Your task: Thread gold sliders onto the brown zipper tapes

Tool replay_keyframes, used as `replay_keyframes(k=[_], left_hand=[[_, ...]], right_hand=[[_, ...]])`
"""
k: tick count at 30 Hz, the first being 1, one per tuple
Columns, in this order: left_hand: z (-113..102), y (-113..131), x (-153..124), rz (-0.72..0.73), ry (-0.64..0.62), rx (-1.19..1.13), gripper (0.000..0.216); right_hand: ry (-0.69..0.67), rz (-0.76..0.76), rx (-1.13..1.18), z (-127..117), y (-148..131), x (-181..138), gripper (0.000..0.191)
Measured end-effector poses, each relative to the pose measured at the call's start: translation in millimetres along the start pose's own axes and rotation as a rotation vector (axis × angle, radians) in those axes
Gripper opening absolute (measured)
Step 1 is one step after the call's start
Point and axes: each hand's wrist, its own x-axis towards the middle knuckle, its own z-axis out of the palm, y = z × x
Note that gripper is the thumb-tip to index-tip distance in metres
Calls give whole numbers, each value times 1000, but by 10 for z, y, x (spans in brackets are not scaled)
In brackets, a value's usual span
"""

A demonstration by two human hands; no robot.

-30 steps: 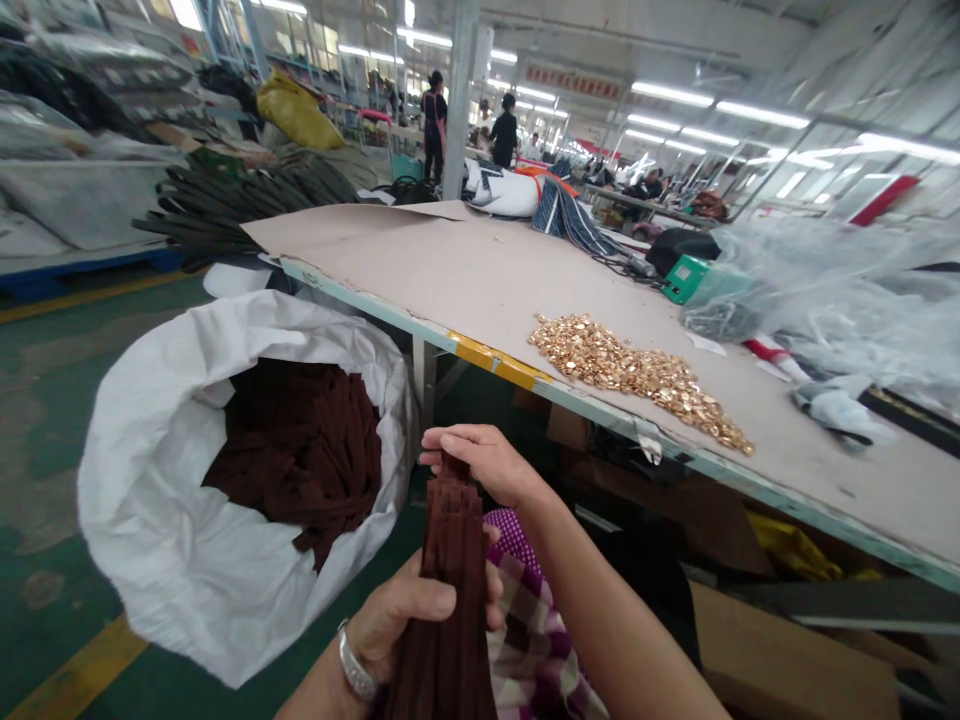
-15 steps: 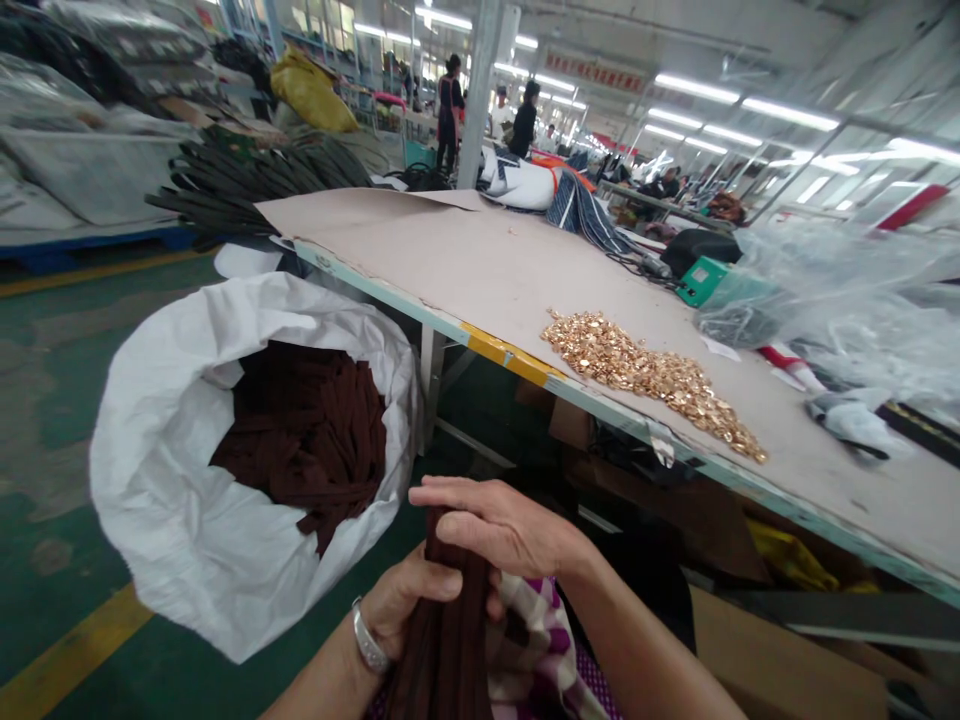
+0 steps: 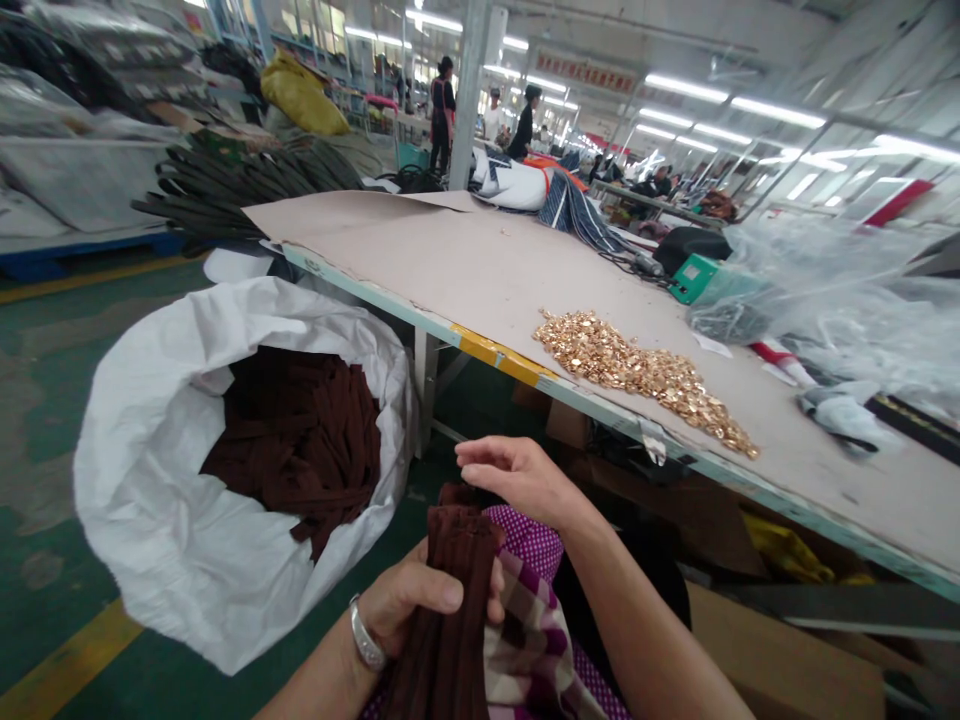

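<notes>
1. The bundle of dark brown strips (image 3: 454,625) is at the lower centre of the frame, in front of the checked cloth (image 3: 529,645).
2. Its long axis runs from the bottom edge up the frame, leaning slightly right; the strips lie side by side along it, and their upper ends point toward the counter (image 3: 405,250).
3. The left hand (image 3: 412,598) grips the bundle below those ends, thumb across the front, fingertips showing at the right side.
4. The right hand (image 3: 523,482) is open, fingers extended and slightly bent, just above and right of the upper ends, gripping nothing.
5. Half a second ago the right hand covered the top of the bundle; now it is higher and farther right, and the ends are exposed. The left hand's grip looks the same.
6. At left, the white sack (image 3: 150,500) holds loose brown strips (image 3: 304,440); gold-coloured pieces (image 3: 641,378) lie heaped right of centre on the counter.
</notes>
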Motion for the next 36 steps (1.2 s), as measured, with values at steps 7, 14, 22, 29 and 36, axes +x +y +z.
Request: replay_keyframes(k=[7,14,22,29,36], left_hand=[[-1,11,15,-84,-18,1,42],[-5,19,34,-74,-7,18,40],[86,57,35,-88,-24,115,34],[53,26,37,-71,-24,171,26],[32,45,71,14,63,150,15]], right_hand=[[-159,41,-61,75,64,3,20],[-73,-143,-204,-2,-126,-133,42],[-451,-260,-506,132,-293,-290,48],[-412,-286,-478,213,-167,-334,42],[-185,-141,-95,207,102,-388,62]])
